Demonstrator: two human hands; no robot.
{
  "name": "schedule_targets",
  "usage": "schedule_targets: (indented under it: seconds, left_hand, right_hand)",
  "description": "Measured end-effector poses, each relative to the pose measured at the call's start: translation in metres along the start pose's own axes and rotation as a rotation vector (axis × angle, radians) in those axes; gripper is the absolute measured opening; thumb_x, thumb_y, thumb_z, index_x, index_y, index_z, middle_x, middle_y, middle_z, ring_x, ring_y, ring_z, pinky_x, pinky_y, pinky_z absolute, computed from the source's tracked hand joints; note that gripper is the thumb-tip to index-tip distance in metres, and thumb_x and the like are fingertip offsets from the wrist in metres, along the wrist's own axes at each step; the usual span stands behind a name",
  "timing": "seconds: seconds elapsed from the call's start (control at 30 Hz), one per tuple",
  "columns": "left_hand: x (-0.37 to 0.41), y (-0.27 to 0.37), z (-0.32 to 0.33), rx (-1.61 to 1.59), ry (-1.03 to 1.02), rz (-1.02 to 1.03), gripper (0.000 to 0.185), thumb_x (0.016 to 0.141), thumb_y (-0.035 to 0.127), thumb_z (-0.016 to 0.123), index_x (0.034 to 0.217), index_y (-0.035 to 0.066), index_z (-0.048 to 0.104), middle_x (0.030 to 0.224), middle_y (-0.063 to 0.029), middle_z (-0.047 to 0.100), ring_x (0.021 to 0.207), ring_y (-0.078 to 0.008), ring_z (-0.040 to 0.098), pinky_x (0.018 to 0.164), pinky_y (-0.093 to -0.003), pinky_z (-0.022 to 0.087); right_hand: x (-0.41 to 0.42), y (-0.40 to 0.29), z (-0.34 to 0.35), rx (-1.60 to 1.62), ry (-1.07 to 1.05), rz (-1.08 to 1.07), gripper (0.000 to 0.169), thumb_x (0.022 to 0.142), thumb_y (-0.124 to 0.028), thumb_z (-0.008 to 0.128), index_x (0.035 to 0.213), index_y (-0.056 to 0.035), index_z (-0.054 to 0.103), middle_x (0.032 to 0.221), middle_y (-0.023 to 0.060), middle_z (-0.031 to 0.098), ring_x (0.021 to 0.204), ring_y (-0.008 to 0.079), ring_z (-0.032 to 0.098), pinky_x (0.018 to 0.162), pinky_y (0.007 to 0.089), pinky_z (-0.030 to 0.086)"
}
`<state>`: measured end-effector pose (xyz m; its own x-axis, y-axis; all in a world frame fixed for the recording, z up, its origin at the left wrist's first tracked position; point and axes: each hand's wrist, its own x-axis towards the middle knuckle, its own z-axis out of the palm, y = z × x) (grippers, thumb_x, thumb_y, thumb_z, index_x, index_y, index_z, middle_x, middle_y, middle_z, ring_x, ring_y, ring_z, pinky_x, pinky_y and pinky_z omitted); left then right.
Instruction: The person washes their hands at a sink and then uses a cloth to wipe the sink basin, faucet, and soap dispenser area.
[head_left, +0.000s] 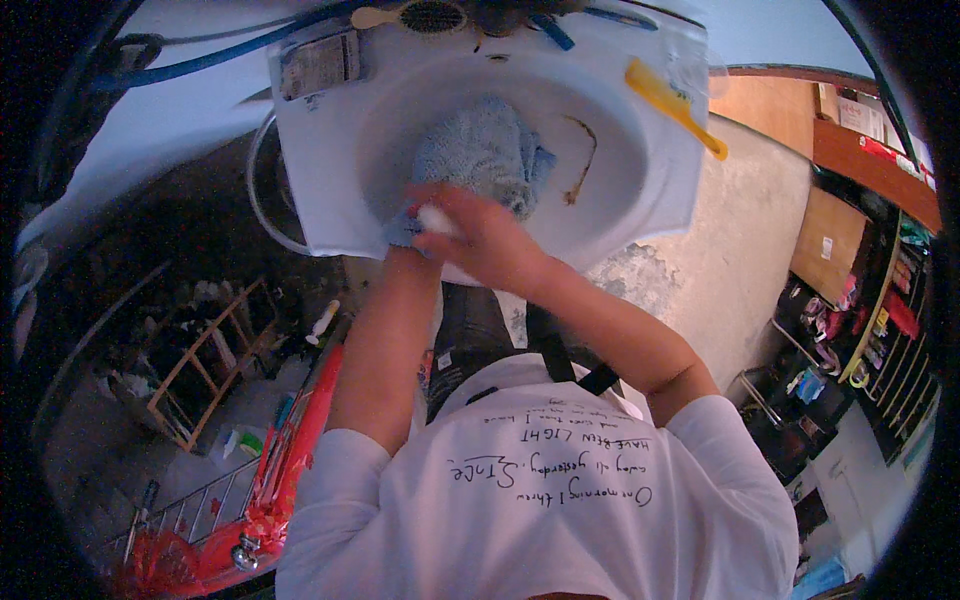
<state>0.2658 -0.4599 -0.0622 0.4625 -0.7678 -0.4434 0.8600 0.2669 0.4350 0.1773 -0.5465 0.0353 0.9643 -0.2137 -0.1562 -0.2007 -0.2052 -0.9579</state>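
A pale blue terry towel (472, 146) lies bunched in the white washbasin (622, 202). My right hand (487, 236) is curled around a small white object (435, 220), perhaps a bar of soap, right against the towel's near edge. My left hand sits at the towel's lower left; its wrist (415, 259) shows, but blue cloth and my right hand hide the fingers. Whether those fingers grip the towel is not visible. To the towel's right, a thin brown chain or cord (592, 154) curves along the basin's inside.
A yellow brush (675, 105) lies across the basin's right rim. Along the back rim are a hairbrush (431, 16) and a blue item (553, 32); a packet with writing (319, 66) is at back left. Red plastic sheeting (300, 442) covers something at lower left. Shelves (892, 300) stand right.
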Motion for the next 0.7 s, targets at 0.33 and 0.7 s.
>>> schedule_targets:
  seconds: [0.33, 0.7]
  left_hand:
    - [0.004, -0.006, 0.045, 0.989, -0.009, 0.328, 0.054, 0.093, 0.042, 0.045, 0.136, 0.009, 0.042, 0.135, -0.012, 0.046, 0.124, -0.0296, 0.046, 0.106, -0.0418, 0.036]
    - [-0.007, 0.001, 0.038, 1.055, 0.004, 0.314, 0.055, 0.093, 0.042, 0.046, 0.136, 0.009, 0.042, 0.135, -0.0116, 0.046, 0.123, -0.0287, 0.045, 0.104, -0.0415, 0.036]
  right_hand:
    - [0.035, 0.056, -0.022, -0.578, 0.254, -0.415, 0.033, 0.091, -0.018, 0.055, 0.123, -0.0137, 0.055, 0.122, 0.0177, 0.055, 0.091, 0.04, 0.061, 0.086, 0.0451, 0.05]
    - [0.014, 0.025, 0.005, -0.413, 0.117, -0.259, 0.037, 0.083, -0.014, 0.062, 0.119, -0.0187, 0.058, 0.125, 0.0112, 0.054, 0.103, 0.0357, 0.058, 0.088, 0.0433, 0.05]
